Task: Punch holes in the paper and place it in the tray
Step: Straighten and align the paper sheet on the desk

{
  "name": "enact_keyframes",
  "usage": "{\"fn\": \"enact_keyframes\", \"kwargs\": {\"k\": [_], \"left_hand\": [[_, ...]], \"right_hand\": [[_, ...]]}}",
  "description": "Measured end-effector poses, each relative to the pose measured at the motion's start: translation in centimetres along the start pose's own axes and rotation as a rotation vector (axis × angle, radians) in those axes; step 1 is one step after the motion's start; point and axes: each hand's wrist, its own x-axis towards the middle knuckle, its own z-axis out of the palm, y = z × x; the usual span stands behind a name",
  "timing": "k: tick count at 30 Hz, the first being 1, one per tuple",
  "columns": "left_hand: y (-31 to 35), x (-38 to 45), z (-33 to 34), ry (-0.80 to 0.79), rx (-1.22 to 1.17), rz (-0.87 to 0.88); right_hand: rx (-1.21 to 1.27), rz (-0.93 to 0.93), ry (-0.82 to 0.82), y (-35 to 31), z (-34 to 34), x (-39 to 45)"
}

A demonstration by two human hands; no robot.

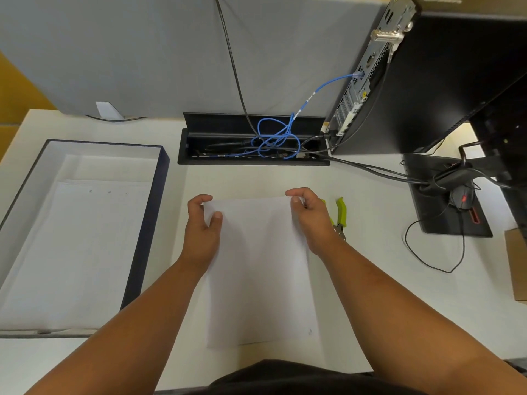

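Both hands' grip: pinching top corners | paper (256, 269): white, plain, flat on desk

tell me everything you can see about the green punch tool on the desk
The punch tool is plier-shaped, with lime-green handles pointing away from the person and a grey metal head toward them. It lies flat on the white desk, right of the paper. The right hand covers its left side; contact can't be judged.

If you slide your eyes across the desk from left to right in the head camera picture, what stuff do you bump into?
Tray with punched sheets inside → left hand → paper held by both hands → right hand → green-handled hole punch → black computer mouse.
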Motion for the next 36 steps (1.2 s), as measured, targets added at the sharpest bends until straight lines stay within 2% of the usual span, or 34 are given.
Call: {"fn": "enact_keyframes", "kwargs": {"k": [10,19,24,32,36], "left_hand": [[-0.8,0.4,0.0,0.018,0.046,0.009],[-1.1,0.9,0.1,0.026,0.092,0.023],[-1.1,1.0,0.1,0.033,0.092,0.01],[-1.4,1.0,-0.4,0.028,-0.018,-0.042],[-1.7,1.0,-0.5,0.01,-0.03,-0.059]], "right_hand": [[-0.004,0.01,0.011,0.4,0.1,0.2],[0.155,0.079,-0.041,0.3,0.0,-0.1],[0.194,0.08,-0.008,0.3,0.0,0.0],[0.462,0.264,-0.011,0.6,-1.0,-0.5],[0.471,0.279,-0.039,0.8,-1.1,-0.3]]}}
